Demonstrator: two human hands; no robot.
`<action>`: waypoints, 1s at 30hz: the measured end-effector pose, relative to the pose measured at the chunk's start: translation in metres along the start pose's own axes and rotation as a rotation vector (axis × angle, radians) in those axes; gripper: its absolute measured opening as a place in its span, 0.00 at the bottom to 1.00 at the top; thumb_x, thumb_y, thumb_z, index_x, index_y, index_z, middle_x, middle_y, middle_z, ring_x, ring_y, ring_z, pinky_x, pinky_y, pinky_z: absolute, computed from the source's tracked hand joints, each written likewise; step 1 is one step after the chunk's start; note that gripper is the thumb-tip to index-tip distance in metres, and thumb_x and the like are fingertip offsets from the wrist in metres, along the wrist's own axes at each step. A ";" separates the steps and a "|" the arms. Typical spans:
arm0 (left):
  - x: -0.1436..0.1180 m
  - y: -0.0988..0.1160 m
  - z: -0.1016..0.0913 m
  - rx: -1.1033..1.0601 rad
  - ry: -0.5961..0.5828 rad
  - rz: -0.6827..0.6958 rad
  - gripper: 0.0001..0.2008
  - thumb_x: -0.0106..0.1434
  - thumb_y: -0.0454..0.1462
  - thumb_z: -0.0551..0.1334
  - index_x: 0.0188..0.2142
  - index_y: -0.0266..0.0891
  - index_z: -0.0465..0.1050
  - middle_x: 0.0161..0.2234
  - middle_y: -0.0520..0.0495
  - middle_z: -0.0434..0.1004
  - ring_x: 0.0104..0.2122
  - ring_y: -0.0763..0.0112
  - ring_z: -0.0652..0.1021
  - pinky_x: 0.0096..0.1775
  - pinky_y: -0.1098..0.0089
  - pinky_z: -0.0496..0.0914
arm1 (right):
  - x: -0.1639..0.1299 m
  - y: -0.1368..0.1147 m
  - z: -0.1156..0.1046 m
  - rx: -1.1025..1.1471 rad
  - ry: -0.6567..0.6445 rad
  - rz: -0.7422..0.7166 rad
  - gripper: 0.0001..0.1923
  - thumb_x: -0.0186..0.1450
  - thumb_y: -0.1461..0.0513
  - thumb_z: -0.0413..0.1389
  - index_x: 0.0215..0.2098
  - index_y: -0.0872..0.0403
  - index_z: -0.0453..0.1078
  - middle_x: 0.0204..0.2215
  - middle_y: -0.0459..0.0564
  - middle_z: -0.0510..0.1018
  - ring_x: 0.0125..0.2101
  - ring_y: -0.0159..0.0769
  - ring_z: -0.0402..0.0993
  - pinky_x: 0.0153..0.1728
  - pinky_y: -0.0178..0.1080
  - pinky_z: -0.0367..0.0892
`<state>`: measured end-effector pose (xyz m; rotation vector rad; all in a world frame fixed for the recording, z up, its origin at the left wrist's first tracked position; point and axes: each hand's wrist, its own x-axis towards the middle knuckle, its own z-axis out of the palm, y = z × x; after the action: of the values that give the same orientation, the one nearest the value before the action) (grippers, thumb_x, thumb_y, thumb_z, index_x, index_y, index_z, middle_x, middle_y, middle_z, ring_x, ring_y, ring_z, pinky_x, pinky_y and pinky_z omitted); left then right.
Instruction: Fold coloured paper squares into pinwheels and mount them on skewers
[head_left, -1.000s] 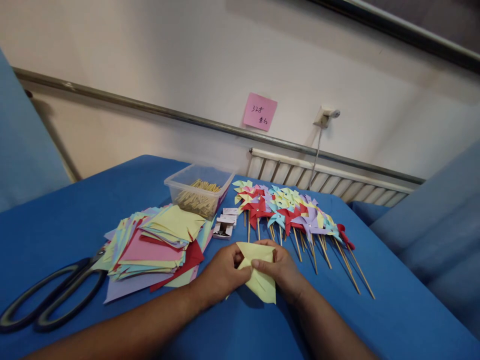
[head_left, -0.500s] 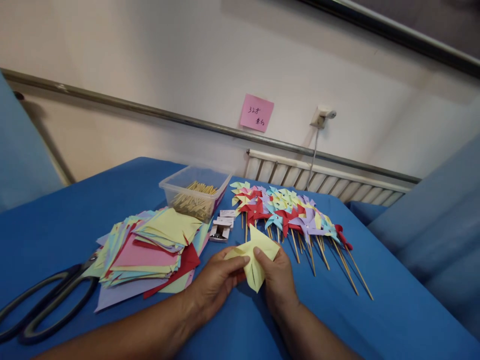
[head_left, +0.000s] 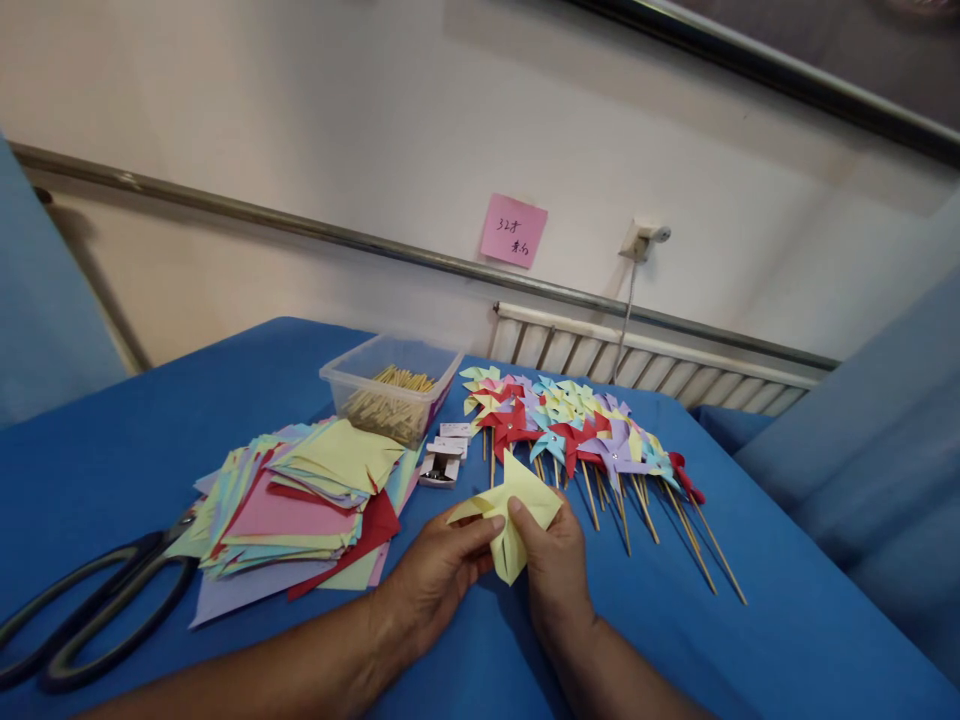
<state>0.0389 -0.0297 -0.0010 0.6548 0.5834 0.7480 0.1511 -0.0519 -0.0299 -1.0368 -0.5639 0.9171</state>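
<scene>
Yellow sheet mid-fold, many pinwheels already made

On the table, a row of finished pinwheels lies beside a big paper stack not yet used; left hand and right hand, close together, pinch the yellow sheet just above the cloth; the pink note reads "32", the rest illegible

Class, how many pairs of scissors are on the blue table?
1. The scissors lie at the table's near left edge, blades tucked under the stack of coloured paper; more could be hidden beneath it.
</scene>
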 end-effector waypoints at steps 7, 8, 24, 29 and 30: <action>0.002 -0.004 0.000 0.028 0.095 0.032 0.18 0.53 0.34 0.65 0.44 0.33 0.73 0.39 0.39 0.80 0.39 0.59 0.79 0.41 0.65 0.70 | -0.004 -0.001 0.002 0.009 -0.058 0.027 0.19 0.52 0.60 0.64 0.40 0.56 0.65 0.30 0.47 0.79 0.28 0.35 0.75 0.30 0.36 0.71; 0.002 -0.003 0.000 0.032 0.104 0.036 0.18 0.53 0.34 0.65 0.44 0.33 0.73 0.39 0.39 0.80 0.39 0.59 0.79 0.40 0.65 0.71 | -0.004 -0.001 0.002 0.015 -0.065 0.034 0.20 0.53 0.60 0.64 0.40 0.56 0.65 0.30 0.47 0.79 0.28 0.35 0.75 0.30 0.37 0.71; 0.011 0.024 -0.017 -0.056 0.147 0.050 0.10 0.55 0.32 0.63 0.38 0.34 0.74 0.33 0.43 0.81 0.28 0.67 0.80 0.31 0.69 0.74 | -0.012 -0.011 -0.006 -0.418 -0.468 -0.368 0.17 0.63 0.65 0.51 0.51 0.50 0.63 0.37 0.49 0.74 0.30 0.32 0.71 0.34 0.37 0.68; 0.012 0.024 -0.019 -0.061 0.169 0.047 0.08 0.55 0.31 0.63 0.37 0.34 0.74 0.31 0.44 0.81 0.27 0.69 0.79 0.32 0.72 0.74 | -0.013 -0.014 -0.009 -0.498 -0.507 -0.450 0.20 0.63 0.67 0.49 0.53 0.49 0.61 0.38 0.49 0.73 0.30 0.31 0.71 0.34 0.37 0.68; 0.012 0.024 -0.019 -0.067 0.172 0.047 0.09 0.55 0.31 0.63 0.38 0.34 0.74 0.32 0.44 0.81 0.28 0.69 0.79 0.33 0.72 0.74 | -0.013 -0.015 -0.009 -0.489 -0.480 -0.450 0.21 0.63 0.67 0.50 0.53 0.49 0.59 0.37 0.49 0.73 0.30 0.32 0.71 0.33 0.36 0.68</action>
<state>0.0232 -0.0010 0.0009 0.5473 0.6993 0.8695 0.1569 -0.0709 -0.0199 -1.0552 -1.4152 0.6307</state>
